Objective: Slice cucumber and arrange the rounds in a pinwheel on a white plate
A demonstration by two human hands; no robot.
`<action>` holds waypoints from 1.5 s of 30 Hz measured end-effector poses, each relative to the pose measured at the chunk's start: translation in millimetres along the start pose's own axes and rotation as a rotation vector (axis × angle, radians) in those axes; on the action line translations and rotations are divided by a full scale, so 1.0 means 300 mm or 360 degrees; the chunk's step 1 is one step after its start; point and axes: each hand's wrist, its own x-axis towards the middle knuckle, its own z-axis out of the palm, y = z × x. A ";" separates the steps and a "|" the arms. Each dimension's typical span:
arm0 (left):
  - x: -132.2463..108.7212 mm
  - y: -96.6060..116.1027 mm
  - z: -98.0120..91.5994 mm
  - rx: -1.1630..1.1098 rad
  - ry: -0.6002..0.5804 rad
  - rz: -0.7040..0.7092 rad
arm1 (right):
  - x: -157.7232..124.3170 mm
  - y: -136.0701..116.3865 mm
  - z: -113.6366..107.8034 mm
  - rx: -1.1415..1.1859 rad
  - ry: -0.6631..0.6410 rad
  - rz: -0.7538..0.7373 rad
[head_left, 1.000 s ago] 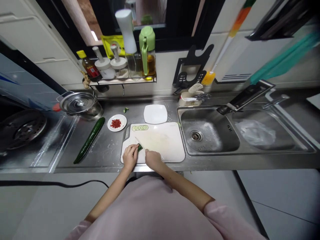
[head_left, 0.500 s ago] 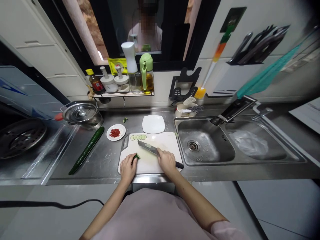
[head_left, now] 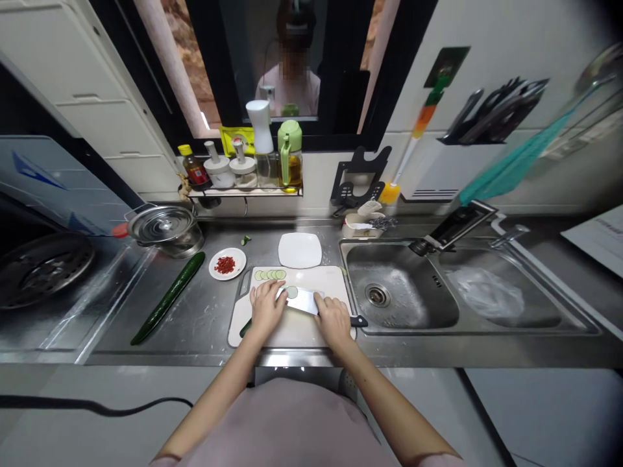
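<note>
1. Head view: both hands over the cutting board [head_left: 302, 331], knife [head_left: 305, 302] between them, above the board's middle.
2. Right hand [head_left: 333, 318]: wrapped around the knife where blade meets handle, over the board's right half; butt of the handle pokes past the board's right edge.
3. Left hand [head_left: 267, 308]: over the board's left half, fingers bent, tips at the blade's far-left end. Contact looks likely; can't tell if anything is pinched.
4. Key relation: cucumber slice [head_left: 292, 292] lies flat on the blade, board's upper middle, just right of the left fingertips. Left hand nearer to it than the right.
5. Knife's long axis runs across the board, blade end left, handle right and slightly nearer the person.
6. Cucumber piece [head_left: 244, 329]: board's near-left part, partly hidden by left wrist, slanting.
7. Slice row [head_left: 270, 275]: along the board's far-left edge, overlapping.
8. Around the board: whole cucumber [head_left: 169, 298] well left, slanted; round plate [head_left: 213, 267] with red bits [head_left: 225, 265] far-left; white plate [head_left: 300, 250] just behind.
</note>
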 end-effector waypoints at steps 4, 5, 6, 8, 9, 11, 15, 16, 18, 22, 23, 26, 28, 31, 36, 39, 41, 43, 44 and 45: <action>0.049 0.036 0.016 0.0015 -0.0256 -0.0012 | -0.021 0.018 0.009 -0.0040 -0.0003 -0.0051; 0.050 0.040 0.023 0.0002 -0.0300 -0.0007 | -0.028 0.024 0.015 -0.0045 -0.0009 -0.0053; 0.048 0.042 0.032 -0.0013 -0.0334 0.0000 | -0.036 0.031 0.022 -0.0048 -0.0016 -0.0050; 0.043 0.044 0.051 -0.0046 -0.0385 0.0019 | -0.050 0.044 0.038 -0.0051 -0.0033 -0.0033; 0.043 0.044 0.061 -0.0061 -0.0408 0.0020 | -0.057 0.050 0.046 -0.0052 -0.0044 -0.0013; 0.053 0.040 0.081 -0.0086 -0.0443 -0.0022 | -0.068 0.063 0.060 -0.0050 -0.0062 0.0024; 0.117 0.014 0.116 -0.0138 -0.0436 -0.0243 | -0.086 0.088 0.078 -0.0042 -0.0102 0.0140; 0.138 0.005 0.124 -0.0147 -0.0431 -0.0286 | -0.089 0.093 0.081 -0.0038 -0.0112 0.0164; 0.179 -0.016 0.138 -0.0140 -0.0419 -0.0335 | -0.094 0.101 0.086 -0.0027 -0.0129 0.0198; 0.246 -0.057 0.158 -0.0060 -0.0376 -0.0384 | -0.100 0.107 0.095 -0.0009 -0.0141 0.0239; 0.259 -0.066 0.161 -0.0043 -0.0362 -0.0394 | -0.101 0.107 0.098 -0.0002 -0.0140 0.0246; 0.287 -0.091 0.167 0.0000 -0.0312 -0.0409 | -0.102 0.106 0.102 0.0029 -0.0132 0.0254; 0.301 -0.104 0.172 0.0029 -0.0284 -0.0406 | -0.103 0.106 0.104 0.0042 -0.0132 0.0256; 0.319 -0.116 0.182 0.0063 -0.0264 -0.0386 | -0.103 0.106 0.104 0.0046 -0.0138 0.0264; 0.340 -0.123 0.201 0.0091 -0.0285 -0.0345 | -0.101 0.108 0.105 0.0060 -0.0144 0.0274; 0.345 -0.127 0.207 0.0123 -0.0294 -0.0328 | -0.099 0.111 0.103 0.0074 -0.0134 0.0282; 0.347 -0.131 0.208 0.0141 -0.0282 -0.0320 | -0.098 0.112 0.101 0.0088 -0.0131 0.0289; 0.348 -0.133 0.209 0.0148 -0.0270 -0.0320 | -0.097 0.114 0.101 0.0103 -0.0129 0.0292; 0.349 -0.133 0.209 0.0151 -0.0269 -0.0324 | -0.097 0.114 0.101 0.0106 -0.0128 0.0292; 0.350 -0.133 0.209 0.0156 -0.0270 -0.0333 | -0.097 0.115 0.101 0.0106 -0.0126 0.0293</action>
